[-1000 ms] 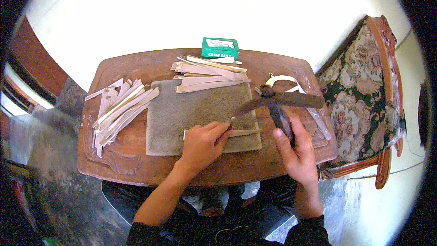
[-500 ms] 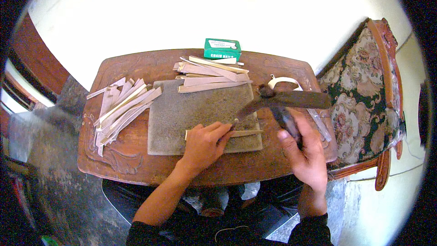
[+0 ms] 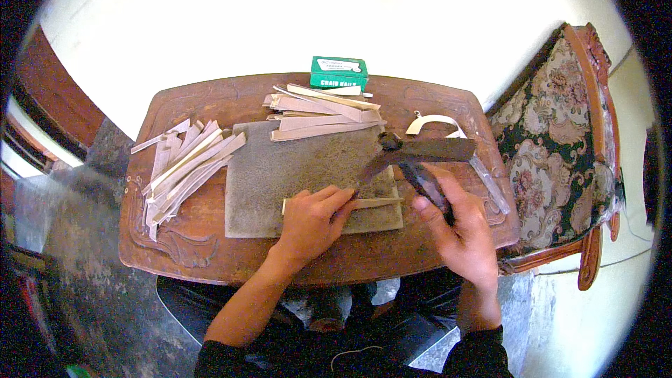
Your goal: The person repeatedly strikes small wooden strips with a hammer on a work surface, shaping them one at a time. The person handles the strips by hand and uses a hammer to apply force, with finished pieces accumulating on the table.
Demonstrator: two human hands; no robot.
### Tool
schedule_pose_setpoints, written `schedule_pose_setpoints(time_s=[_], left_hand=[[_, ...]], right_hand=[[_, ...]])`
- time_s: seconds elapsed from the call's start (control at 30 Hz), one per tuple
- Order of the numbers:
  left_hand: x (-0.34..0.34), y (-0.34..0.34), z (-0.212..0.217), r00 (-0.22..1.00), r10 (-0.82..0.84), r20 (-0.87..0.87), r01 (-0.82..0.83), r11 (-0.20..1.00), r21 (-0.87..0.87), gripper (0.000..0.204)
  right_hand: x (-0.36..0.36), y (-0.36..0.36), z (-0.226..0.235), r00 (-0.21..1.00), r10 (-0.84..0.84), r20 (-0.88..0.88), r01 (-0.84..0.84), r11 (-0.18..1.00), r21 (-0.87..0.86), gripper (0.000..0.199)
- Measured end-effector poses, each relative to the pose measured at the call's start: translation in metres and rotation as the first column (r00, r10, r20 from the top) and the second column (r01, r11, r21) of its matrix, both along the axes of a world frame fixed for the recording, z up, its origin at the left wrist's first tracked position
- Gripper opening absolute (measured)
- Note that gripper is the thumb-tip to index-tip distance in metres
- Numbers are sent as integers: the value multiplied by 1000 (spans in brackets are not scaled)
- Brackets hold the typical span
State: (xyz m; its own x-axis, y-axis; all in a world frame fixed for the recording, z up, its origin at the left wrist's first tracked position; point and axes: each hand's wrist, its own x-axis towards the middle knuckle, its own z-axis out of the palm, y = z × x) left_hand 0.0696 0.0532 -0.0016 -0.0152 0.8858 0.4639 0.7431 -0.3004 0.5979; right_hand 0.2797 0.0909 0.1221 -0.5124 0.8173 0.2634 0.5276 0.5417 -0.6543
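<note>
Shears (image 3: 413, 154) sit in your right hand (image 3: 458, 227), the fingers wrapped tight round one dark handle while the blades stand open, one pointing down-left onto the mat, the other lying out to the right. Take the grey mat (image 3: 280, 175) as your landmark: it lies in the middle of the wooden table (image 3: 210, 252), and the shears' pivot is just off its upper right corner.

Your left hand (image 3: 311, 220) presses flat on the mat's lower edge, fingers together and bent over a thin pale strip (image 3: 374, 203). That strip lies along the mat's lower right part, running left to right, with its free end poking out toward the right edge of the mat. The tip of the lower blade comes down right at the strip, beside your left fingertips; whether it touches the strip you cannot tell from here.

Left of the mat, a loose heap of cut strips (image 3: 182, 161) fans out on the table. Above the mat's top edge, a second stack of longer strips (image 3: 322, 112) lies partly across it. Behind that stack, at the table's far edge, stands a small green box (image 3: 339, 71). Right of the mat, past the shears, a curled white band (image 3: 430, 122) rests on the table. Beyond the table's right end is an upholstered chair (image 3: 553, 140) with a floral pattern.
</note>
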Motion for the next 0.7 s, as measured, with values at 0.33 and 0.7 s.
schedule_pose_setpoints(time_s=[0.33, 0.7], left_hand=[[1, 2, -5, 1000, 5, 6, -5, 998, 55, 17], [2, 4, -6, 995, 21, 93, -23, 1000, 14, 16]], right_hand=[[-1, -6, 6, 999, 0, -38, 0, 1000, -10, 37], [-15, 26, -48, 982, -176, -62, 170, 981, -94, 58]])
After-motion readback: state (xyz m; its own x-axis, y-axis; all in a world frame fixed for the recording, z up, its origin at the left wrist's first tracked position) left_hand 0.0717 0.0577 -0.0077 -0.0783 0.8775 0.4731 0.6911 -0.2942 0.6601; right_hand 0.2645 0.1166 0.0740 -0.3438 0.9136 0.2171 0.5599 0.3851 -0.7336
